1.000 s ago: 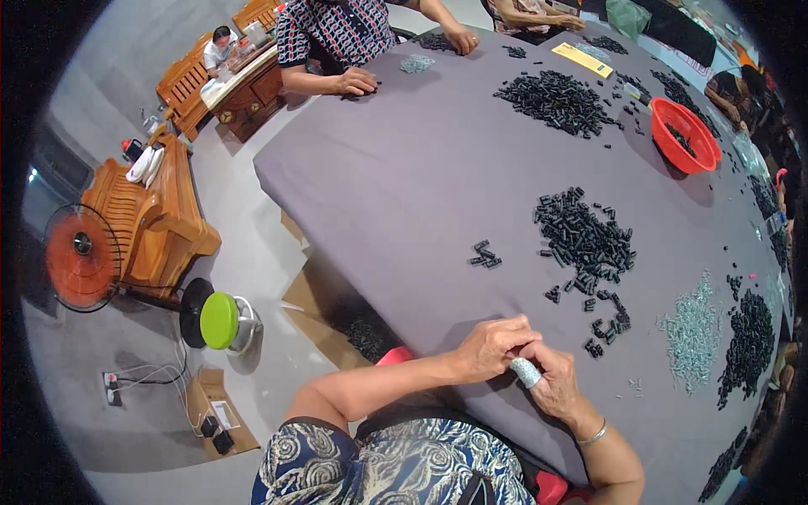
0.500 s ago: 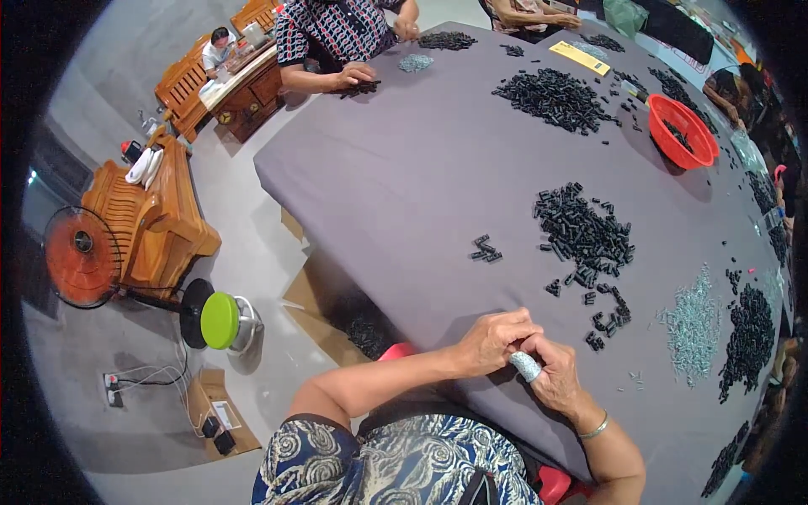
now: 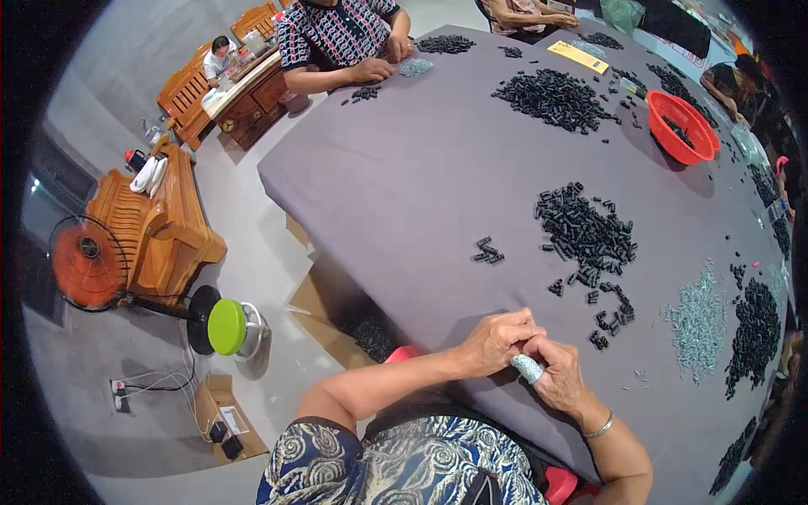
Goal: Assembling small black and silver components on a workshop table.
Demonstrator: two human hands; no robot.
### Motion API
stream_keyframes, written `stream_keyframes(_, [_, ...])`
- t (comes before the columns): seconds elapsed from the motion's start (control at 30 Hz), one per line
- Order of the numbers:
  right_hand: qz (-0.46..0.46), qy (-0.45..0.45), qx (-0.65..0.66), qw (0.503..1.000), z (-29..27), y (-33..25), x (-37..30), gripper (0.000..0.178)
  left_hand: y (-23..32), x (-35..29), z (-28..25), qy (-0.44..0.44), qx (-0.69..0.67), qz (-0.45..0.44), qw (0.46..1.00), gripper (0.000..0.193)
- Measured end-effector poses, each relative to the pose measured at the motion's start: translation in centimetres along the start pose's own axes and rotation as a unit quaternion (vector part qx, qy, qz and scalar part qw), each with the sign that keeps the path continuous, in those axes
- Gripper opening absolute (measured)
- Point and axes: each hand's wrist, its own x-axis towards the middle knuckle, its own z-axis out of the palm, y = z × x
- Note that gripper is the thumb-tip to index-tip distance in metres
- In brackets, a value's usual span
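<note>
My left hand and my right hand meet at the near edge of the cloth-covered table. Both are closed, fingertips pinched together; whatever lies between them is hidden. A pale speckled wrap sits around a finger of the right hand. Just beyond the hands lie a few short black cylindrical pieces, trailing from a larger heap of black pieces. Off to the right spreads a pile of small silvery pieces. A small separate group of black pieces lies farther ahead.
Across the table a person's hands work beside a small silvery pile. A red basket stands at the far right, near another black heap and a yellow strip. Left of the table are a green stool and cardboard box.
My hands stay pinched together in nearly the same place. The person across the table has brought both hands together beside the silvery pile. The whole view has shifted slightly.
</note>
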Motion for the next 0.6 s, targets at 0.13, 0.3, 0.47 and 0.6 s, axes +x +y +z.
stream_keyframes(0.13, [0.002, 0.002, -0.015, 1.0, -0.14, -0.13, 0.01, 0.023, 0.16, 0.26, -0.15, -0.014, 0.007, 0.001, 1.0, 0.028])
stream_keyframes(0.3, [-0.001, -0.009, -0.025, 1.0, -0.01, -0.23, 0.16, 0.025, 0.15, 0.11, -0.42, -0.01, 0.005, 0.0, 1.0, 0.029])
stream_keyframes(0.47, [-0.025, -0.001, -0.022, 0.999, 0.16, 0.1, -0.04, 0.024, 0.23, 0.04, -0.41, -0.027, -0.013, -0.027, 0.999, 0.034])
stream_keyframes(0.6, [-0.017, -0.005, -0.02, 1.0, 0.09, 0.25, -0.21, 0.023, 0.36, 0.13, -0.42, -0.032, -0.001, -0.027, 0.999, 0.031])
